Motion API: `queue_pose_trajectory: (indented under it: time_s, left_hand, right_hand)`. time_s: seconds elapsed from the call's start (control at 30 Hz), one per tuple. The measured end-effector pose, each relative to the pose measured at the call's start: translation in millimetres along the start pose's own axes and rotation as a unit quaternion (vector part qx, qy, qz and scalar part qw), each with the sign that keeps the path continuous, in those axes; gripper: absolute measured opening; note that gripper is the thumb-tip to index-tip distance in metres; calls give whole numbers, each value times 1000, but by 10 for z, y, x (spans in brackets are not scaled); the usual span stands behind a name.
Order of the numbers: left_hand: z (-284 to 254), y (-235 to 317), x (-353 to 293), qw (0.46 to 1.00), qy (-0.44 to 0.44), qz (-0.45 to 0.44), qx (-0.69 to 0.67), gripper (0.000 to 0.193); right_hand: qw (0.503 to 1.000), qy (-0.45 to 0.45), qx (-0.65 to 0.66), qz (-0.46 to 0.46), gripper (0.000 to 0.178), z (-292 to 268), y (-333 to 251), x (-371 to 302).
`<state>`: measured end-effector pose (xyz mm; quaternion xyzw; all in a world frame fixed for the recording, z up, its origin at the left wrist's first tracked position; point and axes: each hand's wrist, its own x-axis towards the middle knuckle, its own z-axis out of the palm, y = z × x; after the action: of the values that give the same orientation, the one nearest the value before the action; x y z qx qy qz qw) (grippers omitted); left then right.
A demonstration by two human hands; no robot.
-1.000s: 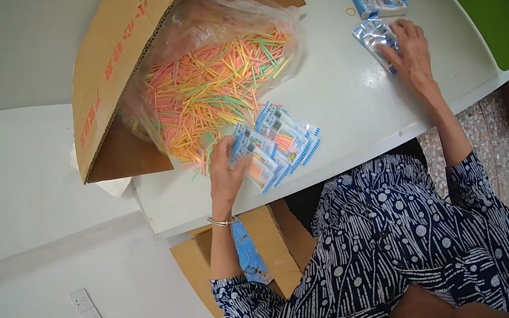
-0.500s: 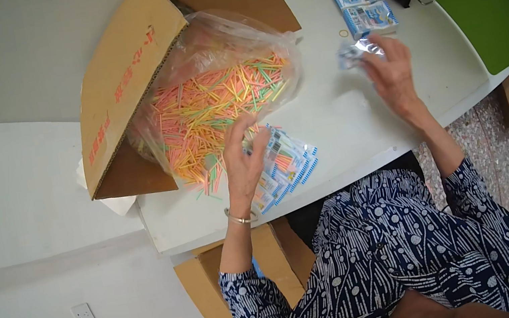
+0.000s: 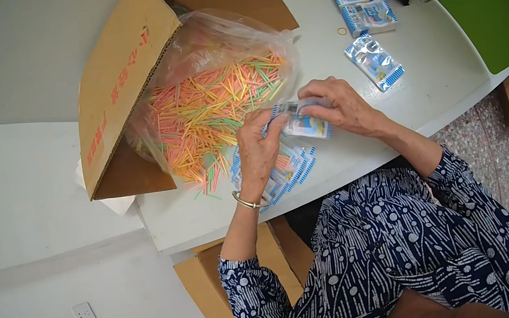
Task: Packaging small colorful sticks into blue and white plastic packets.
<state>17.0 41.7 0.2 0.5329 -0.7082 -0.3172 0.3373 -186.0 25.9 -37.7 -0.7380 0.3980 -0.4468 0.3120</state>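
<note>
Head view: we see the small blue-white packet (image 3: 303, 124) pinched between left hand (image 3: 258, 151) and right hand (image 3: 337, 107) above the desk (image 3: 319, 59), long axis running left-right, straws (image 3: 212, 112) just left of it.

One head-worn fisheye view looks steeply down from above the person onto the white table (image 3: 223, 212), close over the forearms, which enter from the lower edge (straight table edges bow toward the dark round rim); the floor shows at right
</note>
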Motion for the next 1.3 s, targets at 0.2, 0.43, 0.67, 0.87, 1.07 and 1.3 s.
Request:
queue_pose_trajectory:
  time_s: [0.2, 0.43, 0.67, 0.87, 1.07, 1.3]
  left_hand:
    - [20, -101, -43, 993, 19, 59, 96, 14]
    - [6, -175, 33, 985, -29, 69, 157, 13]
    - [-426, -705, 556, 884, 89, 122, 443, 21]
    - [-433, -1103, 792, 814, 24, 134, 565, 28]
    - [-216, -1195, 879, 807, 71, 105, 577, 26]
    - [-268, -1172, 862, 830, 74, 70, 548, 32]
  right_hand:
    - [977, -91, 169, 98, 20, 99, 129, 32]
    - [970, -125, 181, 103, 24, 163, 266, 13]
    - [975, -86, 160, 128, 25, 150, 404, 16]
    - [972, -73, 170, 143, 24, 141, 391, 26]
    - [975, -65, 166, 136, 25, 140, 410, 43]
    - [975, -60, 167, 133, 25, 129, 402, 52]
